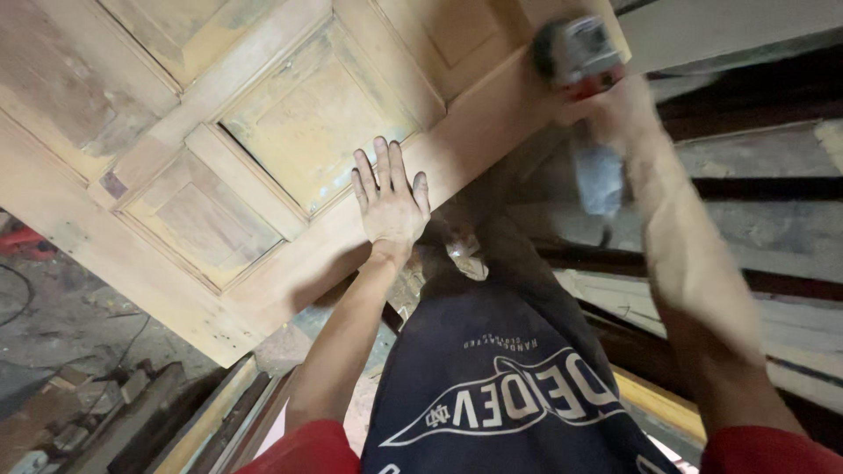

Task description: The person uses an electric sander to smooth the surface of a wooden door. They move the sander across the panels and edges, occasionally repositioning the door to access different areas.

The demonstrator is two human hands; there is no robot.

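Panelled wooden door [290, 149] lies flat across the upper left of view, long axis running lower left to upper right. Left hand [389, 204] rests palm down on the near stile, fingers together and flat, apparently steadying it. Right hand [619, 110] is clamped on a blurred grey and red power sander [580, 51] at the door's upper-right end.

Grey, dusty floor [70, 325] lies below the lower-left corner of the frame's big wooden piece. On it, a thin black cable [123, 347] curves beside stacked timber offcuts [114, 412] (some dark, some pale). Long planks [746, 167] lie across the right.
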